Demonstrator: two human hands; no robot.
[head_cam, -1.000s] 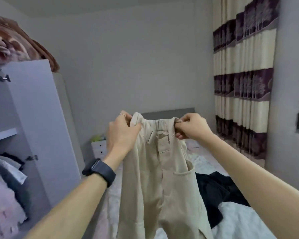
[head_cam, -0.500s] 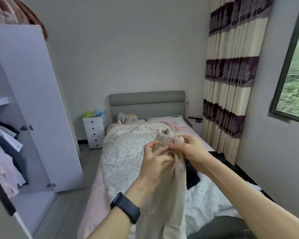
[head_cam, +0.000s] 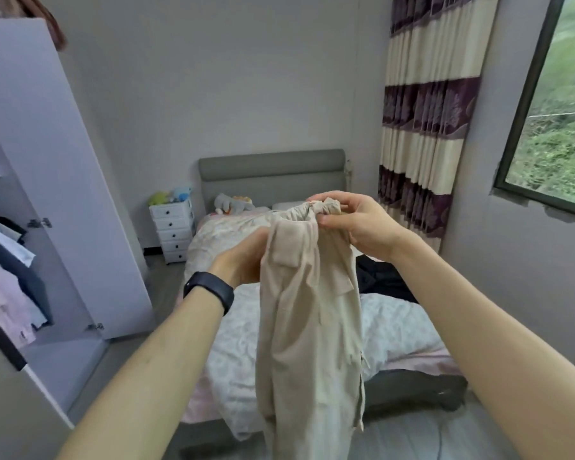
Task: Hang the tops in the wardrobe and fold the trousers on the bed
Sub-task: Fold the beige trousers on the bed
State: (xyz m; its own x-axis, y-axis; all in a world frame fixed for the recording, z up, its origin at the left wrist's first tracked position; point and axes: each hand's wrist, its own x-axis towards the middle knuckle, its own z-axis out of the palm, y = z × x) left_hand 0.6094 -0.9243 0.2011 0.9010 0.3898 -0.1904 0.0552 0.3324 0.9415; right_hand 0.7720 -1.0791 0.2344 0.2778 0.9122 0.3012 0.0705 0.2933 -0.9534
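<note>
Beige trousers (head_cam: 309, 310), purple-and-cream striped curtain (head_cam: 429, 127)

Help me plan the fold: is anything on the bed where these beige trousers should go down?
Partly. A black garment lies on the bed's right side, behind the beige trousers held by the left hand and right hand. The quilt left of it looks free.
</note>
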